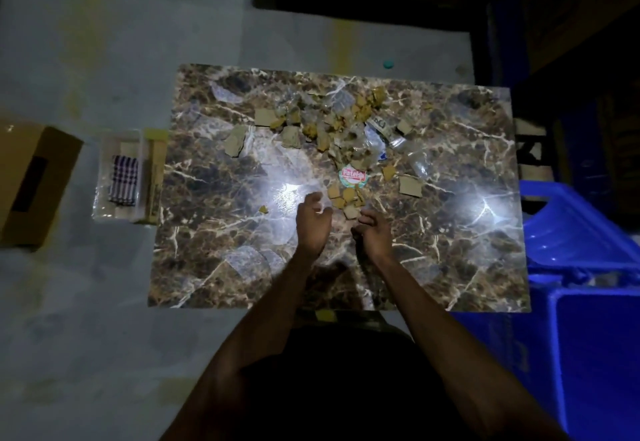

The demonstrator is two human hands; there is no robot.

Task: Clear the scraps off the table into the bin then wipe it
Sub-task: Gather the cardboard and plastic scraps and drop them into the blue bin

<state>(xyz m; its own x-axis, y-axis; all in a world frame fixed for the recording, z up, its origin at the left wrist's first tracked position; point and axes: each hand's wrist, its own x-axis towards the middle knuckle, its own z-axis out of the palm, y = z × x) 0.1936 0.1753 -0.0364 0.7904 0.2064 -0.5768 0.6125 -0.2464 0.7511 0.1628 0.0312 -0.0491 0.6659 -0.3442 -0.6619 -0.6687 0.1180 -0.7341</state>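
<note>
A brown marble-patterned table (214, 267) carries a scatter of scraps: several torn cardboard pieces (291, 136), clear plastic wrappers (227, 92), a crushed clear bottle (391, 137) and a round lid with red print (353, 176). My left hand (313, 224) hovers over the table's middle with loosely curled fingers and nothing in it. Beside it, my right hand (374, 229) has its fingers curled inward just below some small cardboard bits (346, 198); whether it holds any is hidden. A blue plastic bin (588, 243) stands off the table's right edge.
On the floor to the left is a clear tub (104, 177) holding a checked folded cloth (123, 179), and further left an open cardboard box (34, 181). Dark shelving runs along the back. A small teal cap (388, 64) lies on the floor behind the table.
</note>
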